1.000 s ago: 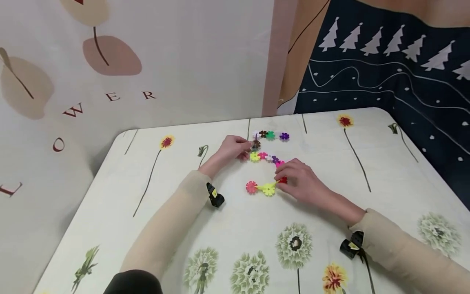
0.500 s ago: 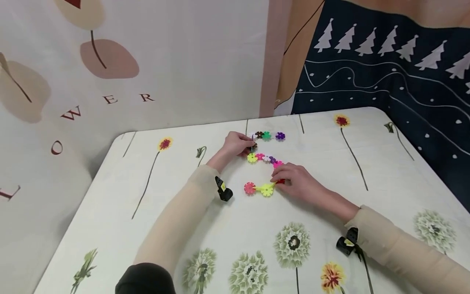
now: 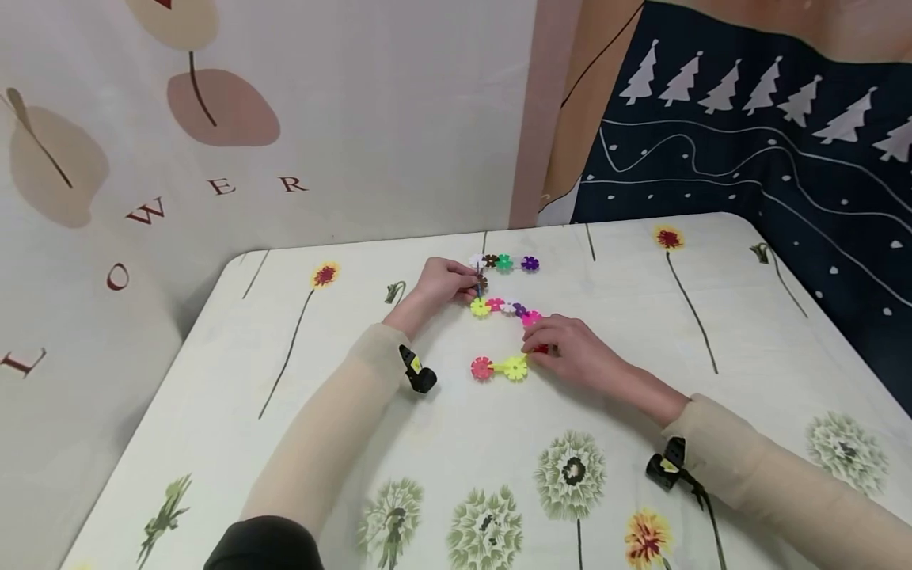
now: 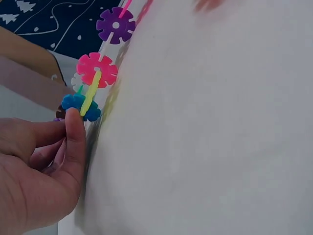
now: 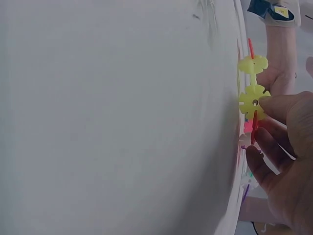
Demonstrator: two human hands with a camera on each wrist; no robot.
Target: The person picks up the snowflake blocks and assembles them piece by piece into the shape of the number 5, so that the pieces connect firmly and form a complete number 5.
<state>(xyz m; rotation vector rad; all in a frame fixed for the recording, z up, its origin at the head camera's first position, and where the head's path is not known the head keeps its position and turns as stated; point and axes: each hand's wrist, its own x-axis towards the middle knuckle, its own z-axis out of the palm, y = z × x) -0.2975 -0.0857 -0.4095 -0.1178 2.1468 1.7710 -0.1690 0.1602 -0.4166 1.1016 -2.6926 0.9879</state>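
A winding chain of interlocked notched plastic discs (image 3: 531, 318) in several colours lies in an S-like curve on the table. My left hand (image 3: 443, 283) grips its left bend. In the left wrist view, thumb and fingers pinch a blue disc (image 4: 73, 101) beside an edge-on yellow one (image 4: 91, 93) and a pink disc (image 4: 98, 70). My right hand (image 3: 579, 350) holds the lower right bend. Its thumb presses a yellow disc (image 5: 254, 100) and its fingers curl by a red disc (image 5: 254, 132). A coral disc (image 3: 481, 368) ends the near side, a purple disc (image 3: 530, 264) the far side.
A white flower-printed cloth (image 3: 399, 427) covers the table, with its flowers lying flat as print. Behind rises a pale curtain (image 3: 392, 119) with letters, and at the right a dark blue tree-patterned cloth (image 3: 684, 150). A small black camera sits on each sleeve.
Both hands and the chain have shifted a little to the left, its far end more than its near end. Both hands have kept their hold.
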